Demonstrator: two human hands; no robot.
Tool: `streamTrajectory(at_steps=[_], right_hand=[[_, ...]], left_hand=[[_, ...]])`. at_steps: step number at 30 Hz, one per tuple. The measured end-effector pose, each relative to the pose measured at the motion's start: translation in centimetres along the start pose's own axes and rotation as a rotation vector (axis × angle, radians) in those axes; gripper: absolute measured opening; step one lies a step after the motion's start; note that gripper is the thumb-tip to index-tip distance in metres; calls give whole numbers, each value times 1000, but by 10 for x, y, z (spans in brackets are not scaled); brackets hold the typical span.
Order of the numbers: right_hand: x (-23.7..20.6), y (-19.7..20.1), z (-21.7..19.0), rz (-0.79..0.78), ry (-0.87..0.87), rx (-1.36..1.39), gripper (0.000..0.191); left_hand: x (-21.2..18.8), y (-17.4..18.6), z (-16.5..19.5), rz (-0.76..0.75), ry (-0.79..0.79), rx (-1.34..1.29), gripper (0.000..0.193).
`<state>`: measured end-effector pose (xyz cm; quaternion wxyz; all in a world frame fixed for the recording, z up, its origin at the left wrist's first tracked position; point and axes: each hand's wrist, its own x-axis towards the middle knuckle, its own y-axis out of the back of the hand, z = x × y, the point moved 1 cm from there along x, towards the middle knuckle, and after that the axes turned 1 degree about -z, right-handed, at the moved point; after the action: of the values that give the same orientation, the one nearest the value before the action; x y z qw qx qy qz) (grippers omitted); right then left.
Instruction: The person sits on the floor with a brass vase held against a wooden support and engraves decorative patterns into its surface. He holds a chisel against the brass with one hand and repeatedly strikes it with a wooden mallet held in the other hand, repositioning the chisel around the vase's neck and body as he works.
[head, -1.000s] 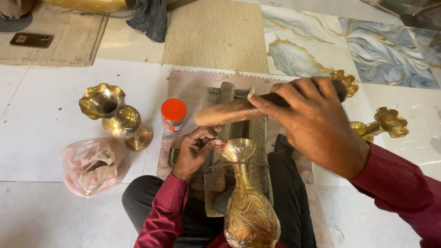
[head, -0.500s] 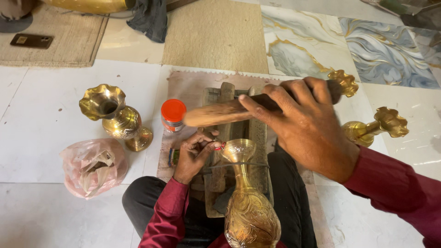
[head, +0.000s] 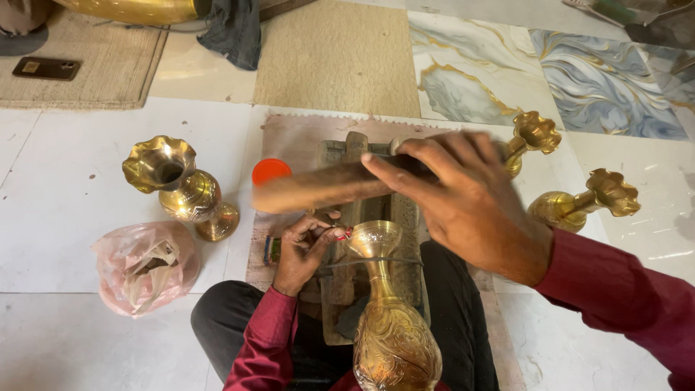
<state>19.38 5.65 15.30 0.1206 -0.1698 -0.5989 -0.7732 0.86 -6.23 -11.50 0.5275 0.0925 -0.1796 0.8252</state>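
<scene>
My right hand (head: 467, 206) grips a wooden mallet-like stick (head: 318, 188), held level above the work and blurred by motion. Pinched in the fingers of my left hand (head: 304, 246) is a small tool with a red tip (head: 344, 234), set against the flared rim of a brass vase (head: 391, 326). That engraved vase lies in my lap with its neck resting on a wooden block (head: 347, 152).
An upright brass vase (head: 181, 188) stands at the left beside a pink plastic bag (head: 141, 264). Two more brass vases (head: 583, 203) lie at the right. An orange-lidded jar (head: 271, 171) sits by the block. A phone (head: 47, 68) rests on a mat far left.
The wooden stick in my right hand has swung leftward and slightly down. My left hand and the vase have stayed in place.
</scene>
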Motion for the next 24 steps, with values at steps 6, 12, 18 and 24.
streamTrajectory(at_steps=[6, 12, 18, 24], right_hand=[[-23, 3, -7, -197, 13, -324, 67], [-88, -36, 1, -230, -571, 378, 60], [-180, -93, -32, -85, -980, 723, 64], [-244, -132, -113, 143, -1668, 1531, 54]], left_hand=[[0, -3, 17, 12, -20, -47, 9], [-30, 0, 34, 543, 1, -24, 36], [-105, -46, 32, 819, -2, 169, 33], [-141, -100, 16, 869, 8, 93, 40]])
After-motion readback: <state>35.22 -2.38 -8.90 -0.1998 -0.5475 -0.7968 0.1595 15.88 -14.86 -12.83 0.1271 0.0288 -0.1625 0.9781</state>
